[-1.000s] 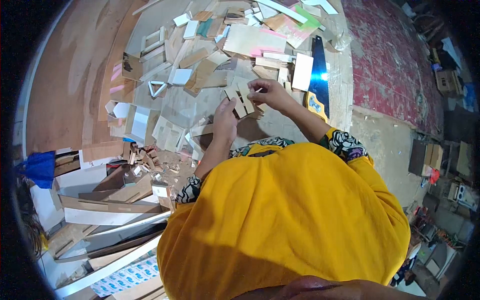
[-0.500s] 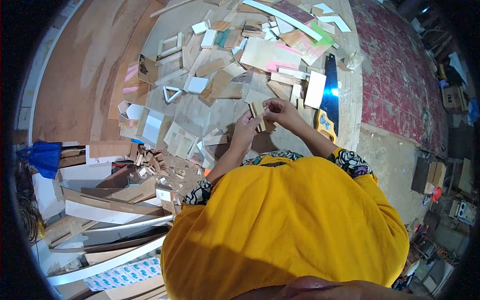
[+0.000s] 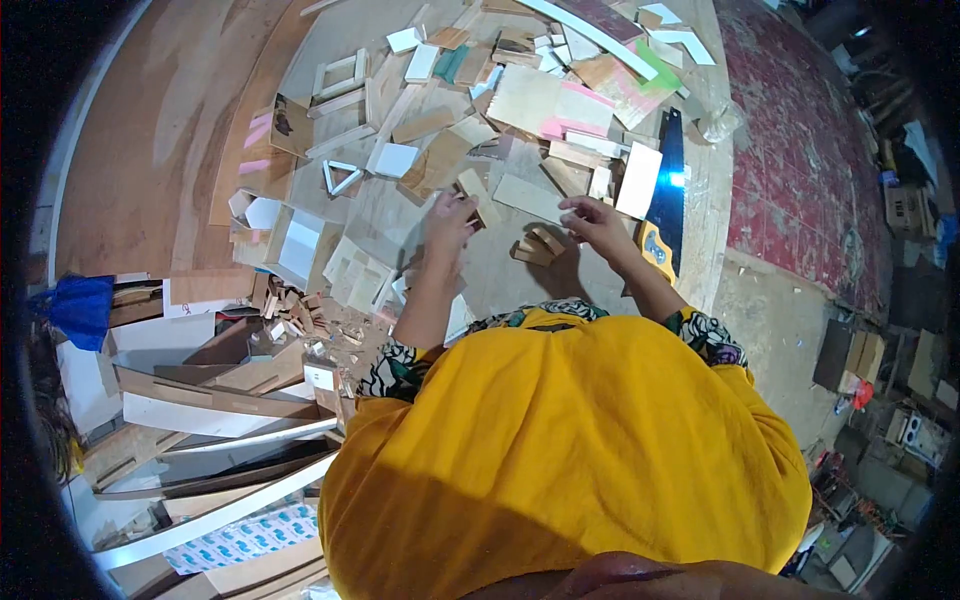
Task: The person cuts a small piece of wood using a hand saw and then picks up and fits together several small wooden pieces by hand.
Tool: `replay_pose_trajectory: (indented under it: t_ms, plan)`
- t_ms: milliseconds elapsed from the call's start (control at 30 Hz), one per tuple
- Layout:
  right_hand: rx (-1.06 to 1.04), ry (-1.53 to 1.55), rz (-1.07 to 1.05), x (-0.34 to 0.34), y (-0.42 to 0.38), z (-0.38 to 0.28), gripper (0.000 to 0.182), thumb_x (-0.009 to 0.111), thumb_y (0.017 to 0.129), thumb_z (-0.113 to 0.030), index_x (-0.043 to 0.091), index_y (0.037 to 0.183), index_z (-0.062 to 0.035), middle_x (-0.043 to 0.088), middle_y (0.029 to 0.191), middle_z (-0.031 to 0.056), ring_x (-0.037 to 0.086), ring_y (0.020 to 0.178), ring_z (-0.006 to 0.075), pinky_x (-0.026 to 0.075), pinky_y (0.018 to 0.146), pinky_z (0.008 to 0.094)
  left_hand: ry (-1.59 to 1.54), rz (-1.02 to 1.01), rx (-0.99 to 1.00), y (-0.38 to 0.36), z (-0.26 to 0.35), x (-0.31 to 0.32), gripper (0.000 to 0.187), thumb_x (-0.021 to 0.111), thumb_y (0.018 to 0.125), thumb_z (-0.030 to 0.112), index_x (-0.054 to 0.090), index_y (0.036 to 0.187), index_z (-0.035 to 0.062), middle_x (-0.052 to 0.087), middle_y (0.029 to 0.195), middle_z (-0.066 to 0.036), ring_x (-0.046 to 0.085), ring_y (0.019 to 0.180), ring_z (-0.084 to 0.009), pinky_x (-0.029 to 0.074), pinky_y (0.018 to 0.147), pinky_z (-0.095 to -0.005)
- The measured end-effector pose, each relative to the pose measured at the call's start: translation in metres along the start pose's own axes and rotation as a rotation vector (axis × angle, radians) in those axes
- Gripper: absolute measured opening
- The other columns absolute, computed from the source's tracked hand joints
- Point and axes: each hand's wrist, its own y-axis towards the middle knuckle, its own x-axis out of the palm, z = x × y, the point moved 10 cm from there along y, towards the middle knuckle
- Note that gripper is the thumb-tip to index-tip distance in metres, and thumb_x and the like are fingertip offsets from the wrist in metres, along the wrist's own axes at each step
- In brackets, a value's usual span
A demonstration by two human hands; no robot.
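Note:
My left hand (image 3: 450, 228) has its fingers wrapped round a small wooden piece (image 3: 477, 198), held above the work table to the left of centre. My right hand (image 3: 597, 226) is apart from it, over the table, with its fingers spread and nothing seen between them. Between the two hands, several small wood blocks (image 3: 539, 246) lie on the table. A flat pale board (image 3: 528, 197) lies just beyond them. The handsaw (image 3: 656, 247), with a yellow handle, rests to the right of my right hand.
Wood offcuts, a white triangular frame (image 3: 342, 178) and a small open box (image 3: 300, 246) lie across the table (image 3: 708, 230). A clear glass-like object (image 3: 718, 122) stands near the right edge. Long curved strips (image 3: 230, 420) are piled at lower left.
My hands have moved apart. My left hand has gone left with the wooden piece, and my right hand has let go and opened. The small blocks between them now show.

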Motion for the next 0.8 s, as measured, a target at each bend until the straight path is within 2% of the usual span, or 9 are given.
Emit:
replay_pose_trajectory:
  t_ms: [133, 200, 367, 500, 600, 667, 700, 767, 800]
  plan:
    - [0.094, 0.027, 0.050, -0.019, -0.002, 0.018, 0.019, 0.058, 0.084, -0.013, 0.058, 0.101, -0.0073, 0.057, 0.077, -0.0020, 0.053, 0.066, 0.0062, 0.045, 0.060, 0.0204, -0.069, 0.033, -0.023, 0.012, 0.015, -0.011, 0.028, 0.059, 0.081, 0.013, 0.051, 0.107, 0.0068, 0.060, 0.094, -0.006, 0.060, 0.079, -0.0142, 0.048, 0.065, -0.0265]
    - [0.117, 0.112, 0.106, -0.026, -0.001, 0.027, 0.016, 0.060, 0.082, -0.010, 0.058, 0.096, -0.0032, 0.055, 0.071, -0.0008, 0.049, 0.058, 0.0066, 0.040, 0.052, 0.0204, -0.099, 0.039, -0.018, 0.017, 0.018, -0.010, 0.028, 0.058, 0.081, 0.014, 0.051, 0.107, 0.0075, 0.060, 0.093, -0.005, 0.059, 0.079, -0.0146, 0.048, 0.066, -0.0272]
    - [0.115, 0.138, 0.128, -0.033, -0.002, 0.035, 0.015, 0.058, 0.083, -0.011, 0.059, 0.096, -0.0034, 0.055, 0.073, -0.0012, 0.050, 0.062, 0.0060, 0.041, 0.055, 0.0199, -0.148, 0.073, 0.004, 0.045, 0.034, -0.033, 0.027, 0.057, 0.081, 0.012, 0.050, 0.107, 0.0084, 0.056, 0.094, -0.005, 0.057, 0.087, -0.0192, 0.049, 0.073, -0.0322]
    - [0.133, 0.121, 0.153, -0.041, -0.007, 0.029, 0.014, 0.057, 0.085, -0.013, 0.059, 0.096, -0.0043, 0.055, 0.073, -0.0024, 0.050, 0.063, 0.0058, 0.041, 0.058, 0.0198, -0.215, 0.338, 0.228, 0.107, 0.092, -0.116, 0.021, 0.059, 0.080, 0.016, 0.046, 0.094, 0.0066, 0.050, 0.091, -0.010, 0.053, 0.084, -0.0251, 0.047, 0.067, -0.0367]
    - [0.147, 0.144, 0.169, -0.050, -0.006, 0.035, 0.013, 0.057, 0.086, -0.014, 0.059, 0.094, -0.0053, 0.054, 0.072, -0.0037, 0.050, 0.063, 0.0054, 0.041, 0.058, 0.0191, -0.108, 0.397, 0.226, 0.149, 0.129, -0.165, 0.024, 0.059, 0.079, 0.016, 0.047, 0.096, 0.0050, 0.048, 0.092, -0.013, 0.051, 0.086, -0.0303, 0.047, 0.069, -0.0416]
    - [0.110, 0.118, 0.162, -0.052, -0.005, 0.033, 0.012, 0.057, 0.085, -0.014, 0.059, 0.094, -0.0056, 0.055, 0.071, -0.0032, 0.050, 0.063, 0.0054, 0.041, 0.057, 0.0197, -0.105, 0.572, 0.107, 0.161, 0.138, -0.190, 0.036, 0.062, 0.077, 0.023, 0.048, 0.106, 0.0056, 0.051, 0.104, -0.014, 0.053, 0.094, -0.0289, 0.048, 0.074, -0.0399]
    - [0.112, 0.110, 0.176, -0.053, -0.007, 0.030, 0.012, 0.057, 0.085, -0.014, 0.060, 0.093, -0.0058, 0.055, 0.071, -0.0028, 0.050, 0.062, 0.0054, 0.041, 0.057, 0.0199, -0.097, 0.562, 0.110, 0.227, 0.108, -0.255, 0.036, 0.062, 0.077, 0.023, 0.048, 0.106, 0.0056, 0.051, 0.104, -0.014, 0.053, 0.094, -0.0289, 0.048, 0.074, -0.0399]
    - [0.103, 0.128, 0.202, -0.057, -0.009, 0.026, 0.012, 0.057, 0.085, -0.014, 0.060, 0.093, -0.0052, 0.055, 0.071, -0.0028, 0.050, 0.062, 0.0053, 0.041, 0.057, 0.0198, 0.851, 0.416, 0.490, 0.341, 0.123, -0.347, 0.047, 0.066, 0.074, 0.031, 0.051, 0.112, 0.0078, 0.055, 0.110, -0.013, 0.057, 0.096, -0.0238, 0.049, 0.076, -0.0342]
    - [0.100, 0.139, 0.220, -0.060, -0.013, 0.026, 0.012, 0.057, 0.085, -0.013, 0.060, 0.093, -0.0047, 0.055, 0.072, -0.0027, 0.050, 0.062, 0.0051, 0.041, 0.057, 0.0198, 0.857, 0.388, 0.491, 0.350, 0.125, -0.326, 0.047, 0.066, 0.074, 0.031, 0.051, 0.112, 0.0078, 0.055, 0.110, -0.013, 0.057, 0.096, -0.0238, 0.049, 0.076, -0.0342]
